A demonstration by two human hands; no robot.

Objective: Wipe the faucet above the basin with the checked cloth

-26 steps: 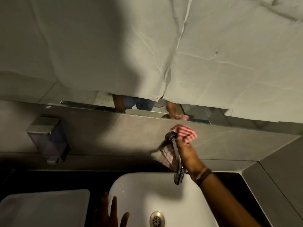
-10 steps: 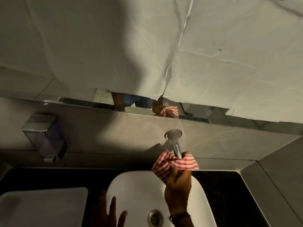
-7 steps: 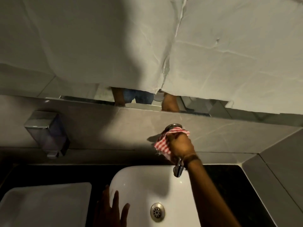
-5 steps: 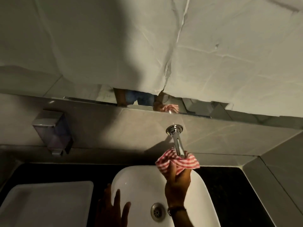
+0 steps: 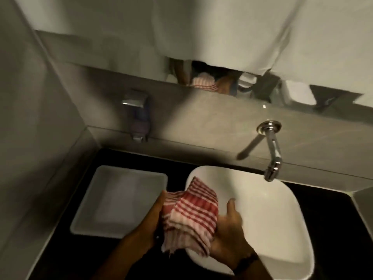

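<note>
Your worktop (image 5: 333, 201) carries the basin (image 5: 282, 209) with a tray (image 5: 121, 178) beside it; the faucet (image 5: 272, 150) juts from the wall above the basin, bare and well apart from the cloth (image 5: 191, 213). Your left hand (image 5: 155, 217) and right hand (image 5: 228, 235) both clamp the cloth over the basin's left rim. Wiping looks paused or finished; I can't tell which

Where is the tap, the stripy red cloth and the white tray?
tap (image 5: 272, 150), head view, on the shiny spout's middle.
cloth (image 5: 191, 211), head view, on the folded red-and-white top.
tray (image 5: 121, 201), head view, on its bare floor.
</note>
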